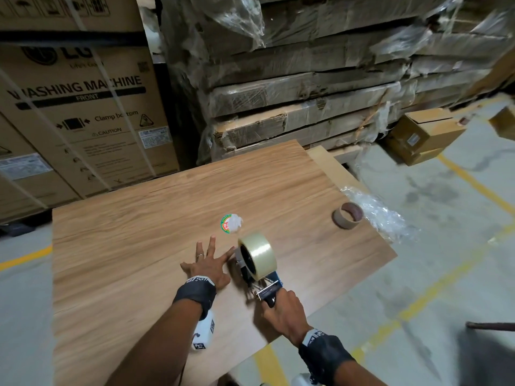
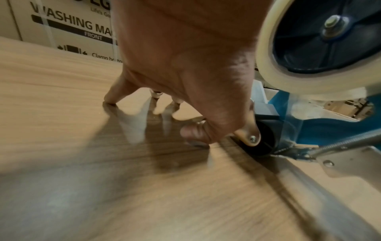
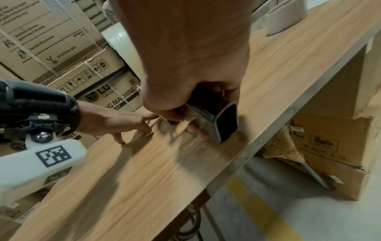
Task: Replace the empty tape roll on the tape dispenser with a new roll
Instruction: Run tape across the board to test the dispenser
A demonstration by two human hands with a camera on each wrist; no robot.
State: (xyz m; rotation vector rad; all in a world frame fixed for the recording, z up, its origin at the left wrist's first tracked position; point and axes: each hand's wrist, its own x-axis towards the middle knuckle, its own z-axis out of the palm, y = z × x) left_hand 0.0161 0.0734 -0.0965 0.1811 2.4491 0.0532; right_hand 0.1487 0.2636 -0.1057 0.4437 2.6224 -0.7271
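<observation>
A blue tape dispenser [image 1: 266,285] stands on the wooden table [image 1: 156,213] with a full roll of clear tape [image 1: 260,253] on its hub. My right hand [image 1: 281,310] grips the dispenser's black handle [image 3: 220,120]. My left hand [image 1: 207,263] lies flat on the table just left of the dispenser, fingers spread, its thumb tip [image 2: 193,135] beside the dispenser's black roller [image 2: 266,140]. The empty brown cardboard core [image 1: 347,215] lies apart at the table's right side.
A round green and red sticker with a crumpled white scrap [image 1: 231,223] lies beyond my left hand. Crumpled clear plastic [image 1: 376,215] hangs at the table's right edge. Washing machine cartons [image 1: 80,121] and wrapped flat boxes [image 1: 306,79] stand behind the table.
</observation>
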